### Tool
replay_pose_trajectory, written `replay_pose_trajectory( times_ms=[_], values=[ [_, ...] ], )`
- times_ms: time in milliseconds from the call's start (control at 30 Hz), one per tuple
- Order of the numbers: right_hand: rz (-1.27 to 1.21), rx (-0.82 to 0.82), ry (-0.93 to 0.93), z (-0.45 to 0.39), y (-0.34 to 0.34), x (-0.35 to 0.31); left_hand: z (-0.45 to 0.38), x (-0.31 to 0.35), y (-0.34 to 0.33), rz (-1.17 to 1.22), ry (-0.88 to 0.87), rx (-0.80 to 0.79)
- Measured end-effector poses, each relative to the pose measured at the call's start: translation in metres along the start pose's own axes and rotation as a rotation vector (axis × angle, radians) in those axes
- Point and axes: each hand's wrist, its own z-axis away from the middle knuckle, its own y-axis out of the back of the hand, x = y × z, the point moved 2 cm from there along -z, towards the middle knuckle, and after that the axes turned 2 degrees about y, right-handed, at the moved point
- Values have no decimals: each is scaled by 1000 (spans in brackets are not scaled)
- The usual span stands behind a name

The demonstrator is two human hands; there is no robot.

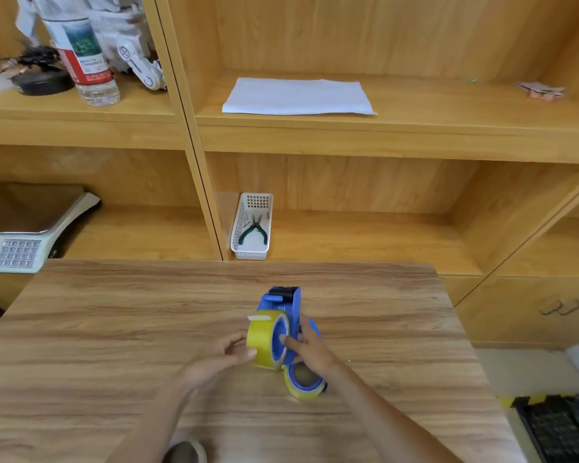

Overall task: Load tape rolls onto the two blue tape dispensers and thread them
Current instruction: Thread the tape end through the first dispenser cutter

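1. While both forearms reach in from the 6 o'clock edge of the view, a yellow tape roll (pixel 264 339) is held upright on its edge near the middle of the wooden worktop (pixel 114 329).
2. The left hand (pixel 221 354) is closed on the roll's outer face from the 9 o'clock side, with the thumb tip pressed on the yellow band.
3. The right hand (pixel 310 350) is closed on the same roll from the 3 o'clock side, with one finger laid against its blue core.
4. A short pale tape end is seen sticking out from the top of the roll, toward 10 o'clock.
5. A blue tape dispenser (pixel 283 300) is seen touching the roll at its 12 o'clock side, its dark cutter end pointed away from the person.
6. A second yellow roll (pixel 304 382) with a blue centre is seen lying just beside the first at its 5 o'clock side, under the right wrist; whether it sits on a second dispenser cannot be told.
7. On the shelf behind the worktop, at 12 o'clock, a white basket (pixel 252 225) with green-handled pliers (pixel 254 230) inside is seen.
8. On the shelf above, a white sheet (pixel 298 96) is laid flat.
9. At 9 o'clock, a weighing scale (pixel 24 235) is seen.
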Motion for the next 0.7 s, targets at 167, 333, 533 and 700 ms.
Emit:
replay_pose_trajectory(
  times_ms=[167, 333, 533, 700],
  values=[
    [-93, -123, 17, 19, 11, -2, 0, 10, -25, 188, 58, -144],
    [-134, -170, -29, 26, 21, 0, 1, 6, -39, 273, 53, -152],
    [-270, -71, -81, 25, 35, 1, 5, 4, -68, 189, -4, -98],
    [-295, -58, -81, 29, 38, 0, 11, 3, -84, 181, -31, -11]
  ],
)
